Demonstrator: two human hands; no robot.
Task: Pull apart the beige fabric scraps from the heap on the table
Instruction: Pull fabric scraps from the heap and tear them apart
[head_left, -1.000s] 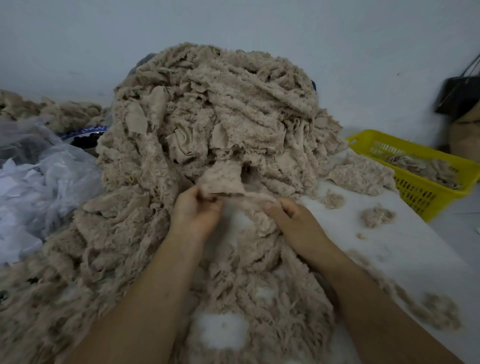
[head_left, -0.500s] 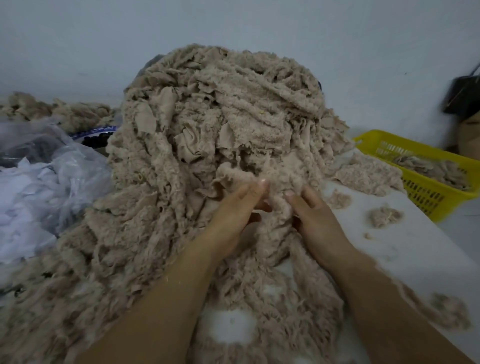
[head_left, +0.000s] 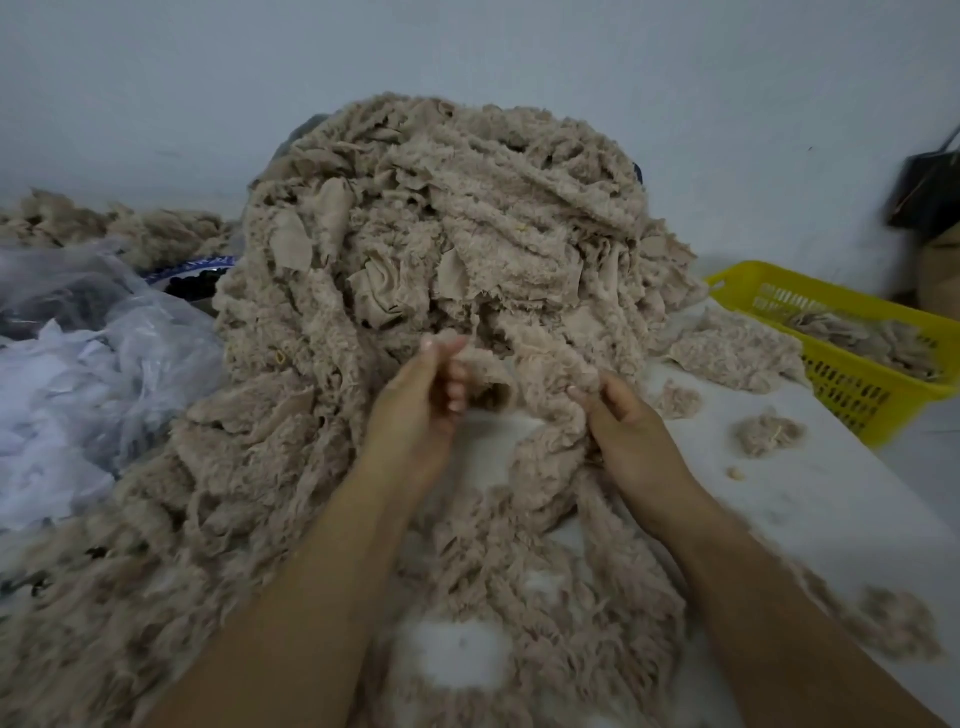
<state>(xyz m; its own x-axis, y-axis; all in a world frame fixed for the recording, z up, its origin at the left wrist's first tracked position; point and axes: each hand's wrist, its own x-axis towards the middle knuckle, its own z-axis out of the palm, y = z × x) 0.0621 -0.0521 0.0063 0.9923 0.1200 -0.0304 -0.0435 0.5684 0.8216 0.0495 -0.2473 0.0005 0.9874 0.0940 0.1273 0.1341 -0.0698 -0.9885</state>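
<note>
Massive heap of beige fluffy fabric scraps (head_left: 441, 234) towers right behind the grip and spills down around both forearms over the white table (head_left: 831, 509). A crumpled clear plastic bag (head_left: 78, 364) sits well off to the left of the hands, and a yellow slotted plastic basket (head_left: 841, 387) is way off right. One beige fluffy strip (head_left: 540, 364) runs between the hands: the left hand (head_left: 415, 410) curls fingers and thumb round one end, the right hand (head_left: 623, 431) pinches the other. A small loose beige tuft (head_left: 769, 434) lies just right of the right hand.

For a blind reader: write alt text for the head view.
The left hand and right hand each pinch beige scraps at the foot of a tall heap on a white table. A yellow basket holding scraps stands at right; clear plastic bags lie at left.
</note>
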